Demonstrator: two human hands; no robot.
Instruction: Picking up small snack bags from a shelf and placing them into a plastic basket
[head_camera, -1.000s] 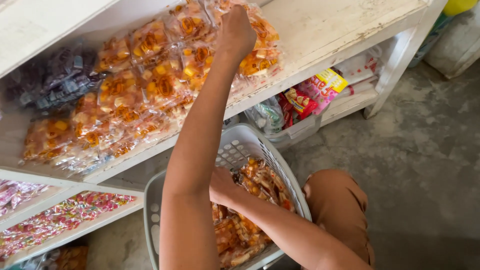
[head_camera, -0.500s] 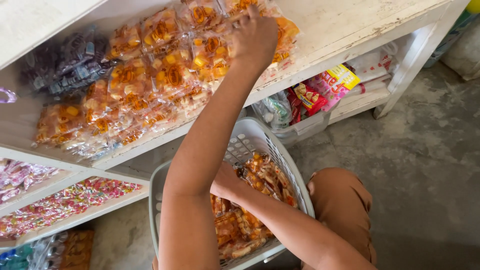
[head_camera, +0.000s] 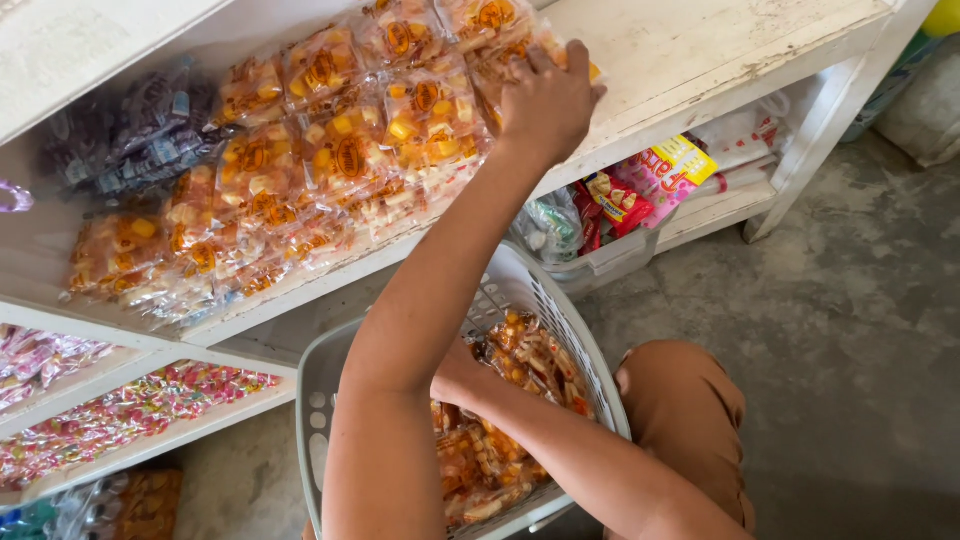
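On the white wooden shelf (head_camera: 700, 55), that's where the action sits, so take it as the anchor. Spread across its left half lies a big overlapping layer of orange candy packets (head_camera: 300, 170), and at the far left end beside them a cluster of dark purple packets (head_camera: 130, 130). Below the shelf's front edge stands the grey plastic basket (head_camera: 560, 320), holding more orange packets. Under the shelf's right end a clear tub of mixed snack bags (head_camera: 620, 205) rests on the lower board, and lower left, a tier of pink wrapped sweets (head_camera: 130, 415).

Now the hands. The left hand (head_camera: 548, 100) is up on the shelf, palm down, fingers curled over the rightmost orange packet (head_camera: 500, 75) of the layer, pressing or pinching it against the board. The right hand (head_camera: 455, 372) is down in the basket, mostly hidden behind the left forearm; it lies among the packets, but whether it grips one I cannot tell.

The risk, as I read it: those packets are glossy and stacked loosely close to the shelf's front edge. A nudge from the wrist could send the front row sliding off to the floor. The basket also looks tilted, so a hard tug inside might tip it.
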